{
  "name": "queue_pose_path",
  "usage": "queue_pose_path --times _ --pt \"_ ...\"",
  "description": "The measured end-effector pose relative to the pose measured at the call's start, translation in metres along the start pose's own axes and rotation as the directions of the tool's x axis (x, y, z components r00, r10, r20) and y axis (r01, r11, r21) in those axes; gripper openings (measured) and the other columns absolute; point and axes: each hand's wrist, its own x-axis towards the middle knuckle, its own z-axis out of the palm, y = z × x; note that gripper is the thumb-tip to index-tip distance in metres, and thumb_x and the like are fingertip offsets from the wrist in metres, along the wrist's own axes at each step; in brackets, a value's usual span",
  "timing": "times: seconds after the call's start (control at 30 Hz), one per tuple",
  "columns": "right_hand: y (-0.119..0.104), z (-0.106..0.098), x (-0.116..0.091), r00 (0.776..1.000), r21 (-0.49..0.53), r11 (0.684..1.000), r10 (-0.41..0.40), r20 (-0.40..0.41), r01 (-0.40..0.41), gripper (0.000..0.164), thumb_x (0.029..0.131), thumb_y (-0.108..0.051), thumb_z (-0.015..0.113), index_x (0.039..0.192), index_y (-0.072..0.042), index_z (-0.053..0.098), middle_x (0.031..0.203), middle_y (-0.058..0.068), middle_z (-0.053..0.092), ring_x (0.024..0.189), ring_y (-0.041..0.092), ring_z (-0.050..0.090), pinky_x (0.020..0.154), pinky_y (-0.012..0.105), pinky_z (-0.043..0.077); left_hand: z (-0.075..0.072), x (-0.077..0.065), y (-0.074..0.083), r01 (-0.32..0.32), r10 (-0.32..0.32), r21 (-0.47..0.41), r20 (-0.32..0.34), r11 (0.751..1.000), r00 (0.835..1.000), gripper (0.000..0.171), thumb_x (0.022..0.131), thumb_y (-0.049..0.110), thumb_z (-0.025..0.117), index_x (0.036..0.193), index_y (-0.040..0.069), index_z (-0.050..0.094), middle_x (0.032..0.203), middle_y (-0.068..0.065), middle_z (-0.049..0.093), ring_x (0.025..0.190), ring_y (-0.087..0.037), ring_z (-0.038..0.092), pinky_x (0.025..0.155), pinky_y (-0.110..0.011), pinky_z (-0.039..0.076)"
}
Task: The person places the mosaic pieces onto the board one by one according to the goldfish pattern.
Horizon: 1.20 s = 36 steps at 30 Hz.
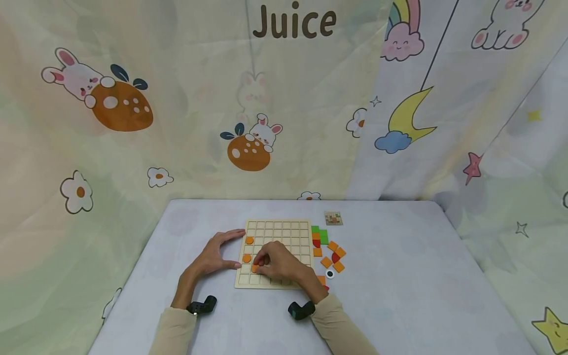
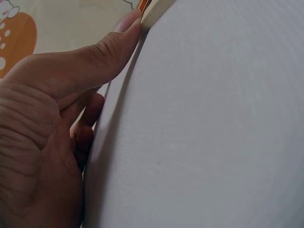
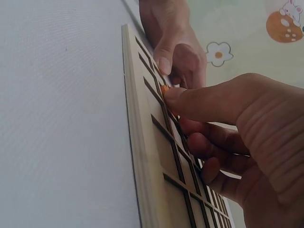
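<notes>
A pale wooden grid board (image 1: pixel 290 241) lies on the table, with two round orange pieces (image 1: pixel 250 240) in its left part. Over the board's lower left cells, my right hand (image 1: pixel 279 261) pinches a small orange tile (image 1: pixel 255 268) between thumb and fingers. That tile (image 3: pixel 165 89) shows only in part beside the thumb in the right wrist view. My left hand (image 1: pixel 213 254) spreads thumb and fingers along the board's left edge, its fingertips right at the rim. In the left wrist view, the left thumb (image 2: pixel 102 59) reaches straight to the board's corner.
Right of the board lie loose orange squares (image 1: pixel 339 266), green pieces (image 1: pixel 324 236), red pieces (image 1: pixel 335 257) and a white ring-like piece with a black centre (image 1: pixel 330 274). A small patterned card (image 1: pixel 334 218) is farther back. The white-covered table (image 1: pixel 399 276) meets a printed curtain (image 1: pixel 195 98) behind.
</notes>
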Motion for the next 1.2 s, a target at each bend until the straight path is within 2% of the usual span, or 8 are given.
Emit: queue_pose_path --times 0.17,0.33,0.5,0.63,0.87,1.2 --pt "0.0 -0.001 -0.002 1.0 -0.004 1.0 0.004 0.006 -0.004 0.01 0.096 -0.017 0.085 0.105 -0.014 0.085 0.094 -0.012 0.074 0.083 0.0 0.061 0.077 0.015 0.055 0.001 -0.001 -0.001 0.001 -0.001 -0.002 0.0 1.0 1.0 0.096 0.074 0.036 0.102 0.158 0.017 0.059 0.169 -0.008 0.054 0.154 -0.042 0.046 0.126 -0.074 0.033" --pt "-0.002 -0.006 -0.006 1.0 0.037 0.999 0.022 0.003 -0.022 0.016 0.095 -0.018 0.087 0.109 -0.012 0.085 0.098 -0.008 0.078 0.086 0.001 0.065 0.08 0.016 0.057 0.002 -0.001 -0.002 0.0 0.0 -0.008 -0.002 1.0 1.0 0.097 0.073 0.035 0.102 0.158 0.017 0.059 0.168 -0.008 0.054 0.154 -0.042 0.046 0.125 -0.074 0.033" --pt "0.0 -0.019 -0.009 1.0 0.04 0.999 -0.002 -0.031 0.003 0.019 0.09 -0.015 0.089 0.108 -0.008 0.086 0.096 -0.001 0.079 0.085 0.01 0.068 0.078 0.018 0.056 0.002 0.0 -0.002 -0.016 0.016 -0.001 -0.013 1.0 1.0 0.099 0.071 0.034 0.104 0.158 0.016 0.06 0.168 -0.008 0.055 0.15 -0.04 0.049 0.123 -0.071 0.036" --pt "0.004 -0.027 -0.013 0.998 0.021 1.0 -0.013 -0.066 0.014 0.022 0.087 -0.015 0.092 0.107 -0.007 0.086 0.096 0.003 0.08 0.085 0.012 0.067 0.076 0.02 0.055 0.001 0.0 -0.001 -0.017 0.017 -0.002 -0.013 1.0 1.0 0.099 0.071 0.035 0.104 0.158 0.016 0.06 0.168 -0.008 0.054 0.149 -0.04 0.049 0.123 -0.071 0.036" --pt "0.01 -0.036 -0.026 0.995 0.014 1.0 0.019 -0.099 -0.017 0.024 0.086 -0.014 0.093 0.107 -0.006 0.086 0.098 0.005 0.081 0.088 0.021 0.07 0.078 0.023 0.055 0.0 0.001 0.001 -0.011 0.011 -0.007 -0.01 1.0 1.0 0.099 0.072 0.037 0.103 0.158 0.016 0.059 0.168 -0.008 0.054 0.15 -0.041 0.049 0.123 -0.071 0.036" --pt "0.028 -0.045 -0.049 0.987 0.026 0.999 0.044 -0.157 -0.04 0.029 0.086 -0.013 0.092 0.113 -0.008 0.084 0.104 0.003 0.081 0.093 0.02 0.07 0.084 0.03 0.059 0.0 0.0 0.0 -0.014 0.014 0.005 -0.008 1.0 1.0 0.098 0.072 0.035 0.102 0.158 0.015 0.059 0.168 -0.01 0.054 0.152 -0.042 0.048 0.124 -0.072 0.035"
